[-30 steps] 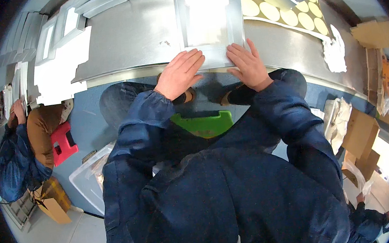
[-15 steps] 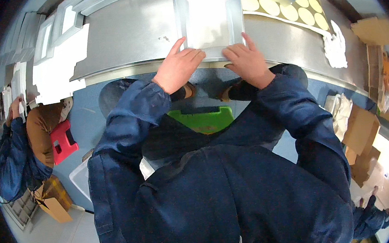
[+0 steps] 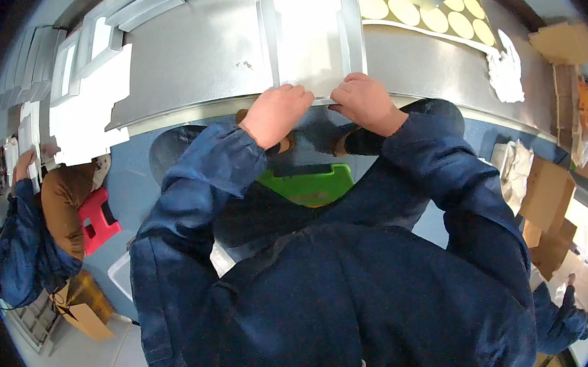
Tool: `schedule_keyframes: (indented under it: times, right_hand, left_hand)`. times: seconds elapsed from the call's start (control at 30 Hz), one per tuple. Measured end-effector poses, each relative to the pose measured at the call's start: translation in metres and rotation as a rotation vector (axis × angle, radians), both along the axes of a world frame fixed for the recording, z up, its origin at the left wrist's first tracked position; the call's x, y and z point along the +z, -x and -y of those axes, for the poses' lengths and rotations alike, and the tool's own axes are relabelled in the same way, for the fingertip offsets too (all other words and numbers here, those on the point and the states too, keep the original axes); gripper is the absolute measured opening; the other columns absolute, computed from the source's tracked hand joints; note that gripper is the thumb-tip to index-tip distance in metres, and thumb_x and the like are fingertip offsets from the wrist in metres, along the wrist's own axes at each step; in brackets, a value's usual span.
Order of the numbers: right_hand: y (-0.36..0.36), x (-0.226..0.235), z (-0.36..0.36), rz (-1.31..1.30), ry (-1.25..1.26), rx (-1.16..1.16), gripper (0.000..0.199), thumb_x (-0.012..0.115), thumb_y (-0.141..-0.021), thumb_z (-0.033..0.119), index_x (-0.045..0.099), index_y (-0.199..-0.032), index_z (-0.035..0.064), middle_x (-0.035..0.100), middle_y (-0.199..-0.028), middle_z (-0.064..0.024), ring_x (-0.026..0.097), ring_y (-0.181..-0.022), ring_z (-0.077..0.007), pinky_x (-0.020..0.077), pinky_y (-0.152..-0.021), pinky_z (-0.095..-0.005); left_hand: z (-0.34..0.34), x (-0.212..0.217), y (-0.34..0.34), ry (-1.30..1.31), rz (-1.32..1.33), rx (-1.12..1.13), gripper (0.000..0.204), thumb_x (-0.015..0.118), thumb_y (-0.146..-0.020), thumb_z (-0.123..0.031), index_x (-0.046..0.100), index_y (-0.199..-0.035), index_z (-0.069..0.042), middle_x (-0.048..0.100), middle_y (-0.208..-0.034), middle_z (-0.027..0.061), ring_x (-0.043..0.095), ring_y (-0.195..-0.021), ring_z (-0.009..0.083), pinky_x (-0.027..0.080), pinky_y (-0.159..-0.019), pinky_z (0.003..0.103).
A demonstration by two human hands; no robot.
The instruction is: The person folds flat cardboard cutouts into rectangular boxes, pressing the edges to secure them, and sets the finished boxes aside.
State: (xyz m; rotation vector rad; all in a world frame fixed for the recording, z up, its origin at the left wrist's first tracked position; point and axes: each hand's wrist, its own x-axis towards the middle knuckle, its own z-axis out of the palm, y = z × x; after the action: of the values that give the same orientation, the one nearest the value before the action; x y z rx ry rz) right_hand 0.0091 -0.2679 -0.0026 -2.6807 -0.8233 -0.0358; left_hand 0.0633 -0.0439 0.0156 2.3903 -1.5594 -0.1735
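In front of me on the metal worktable (image 3: 186,67) lies a long, shallow grey box (image 3: 352,38) with a white inside. Its near end reaches the table's front edge. My left hand (image 3: 276,115) pinches the left part of that near end, fingers curled over it and thumb hidden underneath. At the right part, my right hand (image 3: 369,105) grips the same end with bent fingers. A narrow gap separates the two hands. Their fingers hide most of the box's near edge.
Grey boxes (image 3: 100,43) and white sheets (image 3: 89,117) sit at left. At right are a yellow sheet with pale circles (image 3: 433,19) and a crumpled white bag (image 3: 506,70). A green stool (image 3: 311,184) is below me. Co-workers sit far left and lower right; cardboard (image 3: 546,193) stands right.
Both hands have moved slightly toward me, and their index fingers, stretched along the box sides before, are now curled over its near end. The box has shifted slightly left.
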Motion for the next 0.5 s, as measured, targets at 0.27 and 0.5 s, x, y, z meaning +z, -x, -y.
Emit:
schedule_keyframes:
  times: [0.27, 0.5]
  right_hand:
    - [-0.024, 0.036, 0.017, -0.417, -0.351, -0.165, 0.019, 0.06, -0.079, 0.014, 0.067, -0.095, 0.0073, 0.063, -0.086, -0.0116, 0.059, -0.089, -0.0322, 0.0487, -0.079, -0.0413]
    - [-0.065, 0.045, 0.015, -0.028, 0.331, 0.437, 0.007, 0.057, -0.075, 0.006, 0.061, -0.082, 0.0063, 0.058, -0.086, -0.007, 0.057, -0.091, -0.0248, 0.046, -0.085, -0.0349]
  left_hand:
    - [0.033, -0.013, 0.03, 0.163, -0.019, 0.16, 0.015, 0.055, -0.076, -0.01, 0.056, -0.091, -0.007, 0.054, -0.086, 0.0056, 0.057, -0.085, 0.0239, 0.051, -0.069, 0.035]
    - [0.036, -0.016, 0.037, 0.087, -0.099, 0.193, 0.015, 0.056, -0.074, -0.007, 0.057, -0.089, -0.006, 0.054, -0.088, 0.0068, 0.057, -0.087, 0.0247, 0.053, -0.069, 0.036]
